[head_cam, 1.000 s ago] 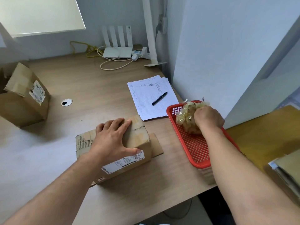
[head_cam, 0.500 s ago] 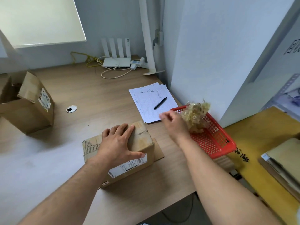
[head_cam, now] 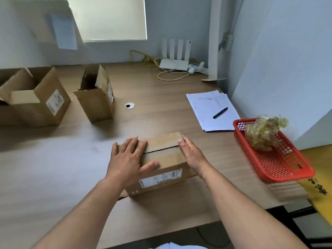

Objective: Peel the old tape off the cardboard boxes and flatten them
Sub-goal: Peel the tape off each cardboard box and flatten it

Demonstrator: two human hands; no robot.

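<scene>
Cardboard box (head_cam: 36,112), left edge cropped.

Bare desk (head_cam: 53,168) left, basket (head_cam: 280,169) crowding right, papers (head_cam: 203,112) behind

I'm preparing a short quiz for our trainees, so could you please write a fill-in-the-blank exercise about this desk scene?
The wad of old tape lies in the ___ basket.
A black ___ lies on the sheets of paper.
The left hand rests flat on the ___ of the nearest box, the right hand at its right end.
At the desk's far left stand ___ open boxes.
Missing words: red, pen, top, two.
</scene>
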